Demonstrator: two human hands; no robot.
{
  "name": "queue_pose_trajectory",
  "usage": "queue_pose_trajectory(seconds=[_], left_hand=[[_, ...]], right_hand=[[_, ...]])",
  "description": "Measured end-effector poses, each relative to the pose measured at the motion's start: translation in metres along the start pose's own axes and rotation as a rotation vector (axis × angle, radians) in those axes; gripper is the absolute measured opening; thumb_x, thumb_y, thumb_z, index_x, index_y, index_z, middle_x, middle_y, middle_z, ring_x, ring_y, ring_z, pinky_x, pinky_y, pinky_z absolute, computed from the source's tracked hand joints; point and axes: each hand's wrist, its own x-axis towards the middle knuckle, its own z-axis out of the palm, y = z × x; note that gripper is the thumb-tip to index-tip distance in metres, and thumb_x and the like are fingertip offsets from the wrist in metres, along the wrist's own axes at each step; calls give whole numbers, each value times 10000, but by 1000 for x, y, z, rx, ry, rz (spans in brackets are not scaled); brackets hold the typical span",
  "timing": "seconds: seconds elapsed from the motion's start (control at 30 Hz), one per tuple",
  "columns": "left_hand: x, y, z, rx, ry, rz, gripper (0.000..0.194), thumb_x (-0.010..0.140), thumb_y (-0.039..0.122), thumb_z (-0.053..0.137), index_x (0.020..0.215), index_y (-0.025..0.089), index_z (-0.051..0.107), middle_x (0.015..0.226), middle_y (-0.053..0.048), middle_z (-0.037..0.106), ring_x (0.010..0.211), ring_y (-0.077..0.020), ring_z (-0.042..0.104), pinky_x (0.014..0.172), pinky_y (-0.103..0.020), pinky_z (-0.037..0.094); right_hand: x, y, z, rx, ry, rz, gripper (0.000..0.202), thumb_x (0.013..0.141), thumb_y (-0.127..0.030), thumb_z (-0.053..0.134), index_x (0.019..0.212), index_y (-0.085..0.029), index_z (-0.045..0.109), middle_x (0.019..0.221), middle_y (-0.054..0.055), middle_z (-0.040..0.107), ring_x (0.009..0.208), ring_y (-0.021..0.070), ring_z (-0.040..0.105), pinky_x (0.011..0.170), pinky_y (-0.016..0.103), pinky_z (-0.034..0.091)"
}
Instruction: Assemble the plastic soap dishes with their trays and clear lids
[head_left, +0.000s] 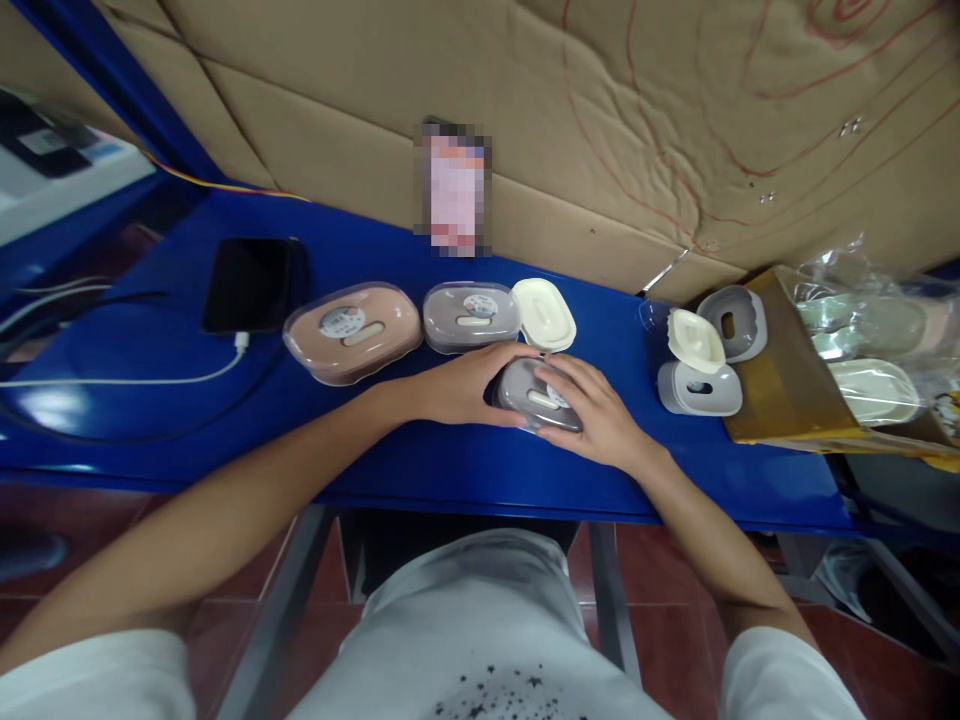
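Observation:
A small grey oval box with a clear lid (534, 392) lies on the blue table (450, 470), near its front edge. My left hand (461, 385) cups its left side and my right hand (596, 405) presses on its right side and top. Just behind it stand a closed grey box (470, 316), a larger closed pink box (352, 332) and a loose cream tray (544, 313).
A black phone (247, 284) on a white charging cable lies at the back left. To the right sit a cream insert (696, 340), grey box parts (700, 389) and a cardboard box (780, 390) with bagged pieces. A cardboard wall backs the table.

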Motion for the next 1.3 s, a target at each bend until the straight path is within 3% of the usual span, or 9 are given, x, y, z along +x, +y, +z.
queue_pose_trajectory(seconds=[0.2,0.37,0.47,0.63,0.83,0.93,1.1,1.2,1.3], left_hand=[[-2,-2,4,50,-44,42,948,889,508,864,1661,255,376,1690,-170,460,1578,-346,450,1307,-555,365],[-3,5,2,113,-53,20,943,872,463,870,1641,254,367,1647,-178,476,1551,-356,473,1278,-555,411],[-7,14,-1,187,-60,-15,896,878,424,840,1618,233,374,1633,-186,481,1532,-376,494,1258,-552,444],[-39,31,2,296,-15,-107,860,922,445,796,1623,221,353,1659,-194,453,1502,-390,537,1243,-546,474],[-113,41,1,418,194,-317,753,1034,539,638,1672,337,293,1661,-143,445,1516,-412,523,1232,-639,487],[-132,47,-3,478,313,-372,794,1048,474,617,1705,474,170,1762,-53,317,1621,-410,376,1306,-705,373],[-128,68,18,712,447,-277,922,1012,267,688,1738,466,155,1842,-74,112,1652,-503,253,1274,-807,340],[-114,80,41,786,408,-130,945,969,174,728,1735,407,227,1799,-150,262,1604,-503,368,1228,-787,422],[-82,85,61,744,205,33,710,1031,184,634,1680,303,371,1712,-179,441,1579,-405,457,1225,-635,505]], right_hand=[[-2,1,7,-70,-18,-43,807,1005,-651,666,1684,-278,441,1674,159,516,1580,393,448,1275,621,412],[2,7,-1,127,6,-80,907,971,-813,571,1691,-282,425,1707,151,474,1584,376,445,1280,587,411],[-2,20,-23,143,70,53,717,1061,-741,455,1625,-303,520,1622,119,588,1507,346,543,1245,574,449],[-18,49,-53,-134,315,354,416,1108,-515,522,1359,-259,734,1290,126,791,1223,348,727,1116,599,536],[2,36,-7,-138,6,168,569,1140,-432,435,1693,-306,401,1746,96,438,1612,341,409,1289,638,365],[16,23,14,-122,-55,94,583,1150,-417,408,1711,-269,351,1729,114,463,1628,310,385,1333,614,293],[0,24,-10,-117,17,157,422,1135,-484,471,1416,-243,674,1371,122,756,1337,315,661,1282,605,334],[-23,44,-42,-205,166,287,393,1135,-486,453,1176,-262,773,1160,100,805,1181,326,707,1190,601,411],[-39,76,-61,-421,391,533,454,1106,-548,474,1196,-219,774,1155,158,776,1169,389,681,1120,650,430]])
